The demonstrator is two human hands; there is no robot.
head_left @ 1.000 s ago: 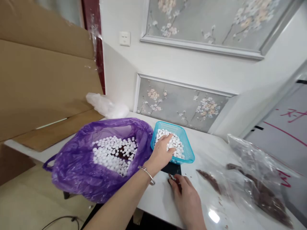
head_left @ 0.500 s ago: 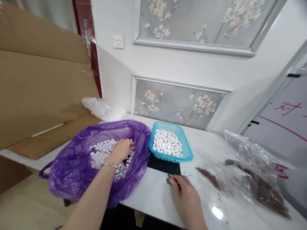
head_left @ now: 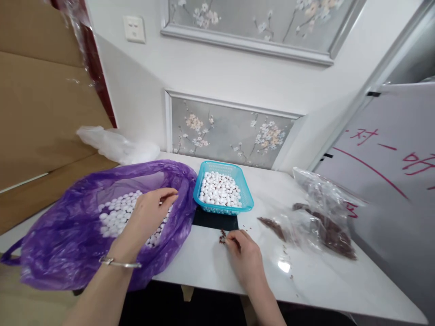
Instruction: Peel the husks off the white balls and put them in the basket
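My left hand [head_left: 147, 215] is raised over the open purple plastic bag [head_left: 64, 244], its thumb and fingers brought together in a pinch. Whatever lies between those fingertips is hidden. Many small white balls [head_left: 117, 213] lie inside the bag beneath the hand. My right hand [head_left: 245, 256] rests low over the white table, fingers curled and thumb pressed to the forefinger. Its fingertips touch a small heap of reddish-brown bits [head_left: 222, 237]; what they hold is too small to make out. Beyond both hands, a blue plastic basket [head_left: 245, 199] holds more white balls [head_left: 220, 190] with reddish-brown spots.
A black strip [head_left: 215, 220] lies in front of the basket. Clear bags of brown bits [head_left: 335, 235] lie at the right, with loose bits around. A crumpled white plastic bag [head_left: 118, 145] and cardboard [head_left: 37, 108] are at the left. A panelled wall [head_left: 136, 77] rises behind.
My left hand has lifted from among the white balls in the purple bag. My right hand stays by the small heap. The view has turned to the right.
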